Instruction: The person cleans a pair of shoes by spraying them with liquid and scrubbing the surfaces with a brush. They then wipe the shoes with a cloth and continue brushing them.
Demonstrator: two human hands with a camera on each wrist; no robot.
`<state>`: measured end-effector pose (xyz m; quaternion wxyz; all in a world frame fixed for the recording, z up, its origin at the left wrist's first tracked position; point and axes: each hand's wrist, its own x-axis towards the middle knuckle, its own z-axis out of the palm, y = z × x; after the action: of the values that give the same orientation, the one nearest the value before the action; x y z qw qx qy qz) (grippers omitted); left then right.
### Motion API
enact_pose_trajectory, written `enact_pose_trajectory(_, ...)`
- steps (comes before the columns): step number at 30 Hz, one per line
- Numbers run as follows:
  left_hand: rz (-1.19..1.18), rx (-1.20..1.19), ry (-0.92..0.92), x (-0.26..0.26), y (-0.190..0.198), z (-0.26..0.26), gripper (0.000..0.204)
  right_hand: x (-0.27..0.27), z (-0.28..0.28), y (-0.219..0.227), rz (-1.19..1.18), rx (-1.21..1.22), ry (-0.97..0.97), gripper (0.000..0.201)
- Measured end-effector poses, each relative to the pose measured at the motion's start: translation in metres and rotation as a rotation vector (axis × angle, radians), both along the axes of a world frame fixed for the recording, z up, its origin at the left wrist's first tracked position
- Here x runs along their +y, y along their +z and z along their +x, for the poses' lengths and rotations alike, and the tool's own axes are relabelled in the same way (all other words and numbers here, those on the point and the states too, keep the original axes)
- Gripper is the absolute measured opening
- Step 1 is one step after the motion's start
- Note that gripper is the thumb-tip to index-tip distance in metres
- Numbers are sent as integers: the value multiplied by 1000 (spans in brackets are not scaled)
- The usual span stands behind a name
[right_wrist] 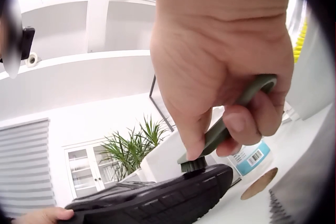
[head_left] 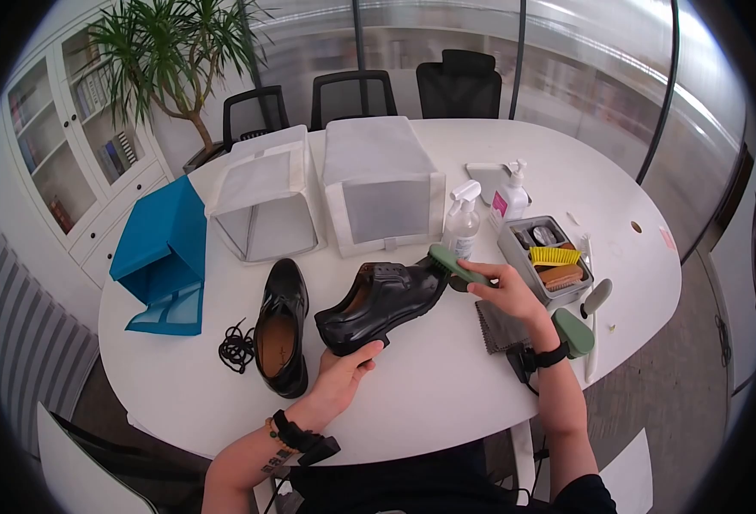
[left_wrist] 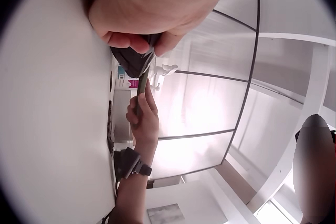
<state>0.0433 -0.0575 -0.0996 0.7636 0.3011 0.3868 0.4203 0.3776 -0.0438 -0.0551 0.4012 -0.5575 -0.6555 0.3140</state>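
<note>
My left hand (head_left: pixel 339 383) grips a black leather lace-up shoe (head_left: pixel 382 307) by its heel, tilted with the toe pointing away to the right. The shoe has no lace in it. In my right hand (head_left: pixel 513 294) is a green-handled brush (head_left: pixel 451 262). The right wrist view shows the brush's dark bristles (right_wrist: pixel 193 165) right at the upper edge of the toe, above the black sole (right_wrist: pixel 173 203). The matching shoe (head_left: pixel 282 330) stands upright on the table to the left, with a tan insole. Beside it lies a coiled black lace (head_left: pixel 237 347).
A grey organizer (head_left: pixel 537 278) with a yellow brush (head_left: pixel 555 256) and other brushes stands right, near a spray bottle (head_left: pixel 462 224) and pump bottle (head_left: pixel 512 195). A grey cloth (head_left: pixel 500 324) and green object (head_left: pixel 573 332) lie by my right wrist. Fabric boxes (head_left: pixel 382 184) and a blue box (head_left: pixel 162 240) stand behind.
</note>
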Motion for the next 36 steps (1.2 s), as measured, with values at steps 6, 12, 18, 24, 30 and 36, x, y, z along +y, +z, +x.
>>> enact_pose_trajectory(6,-10,-3,0,0,0,-1,31,-5,-9,5,56,40,306,49)
enact_pose_trajectory(12,-8,3,3,0,-1,0,31,-6,-21,2,-109,60,196,51)
enact_pose_trajectory(18,17,10,-18,-1,0,0,30,-12,-51,-3,37,11,400,55)
enact_pose_trajectory(24,42,29,-34,0,-4,2,28,-12,-53,-2,107,34,411,56)
enact_pose_trajectory(30,36,-15,-33,1,-4,1,27,-16,-56,3,-4,28,555,56)
enact_pose_trajectory(36,22,-22,-32,2,-5,0,26,-19,-63,0,-7,35,577,56)
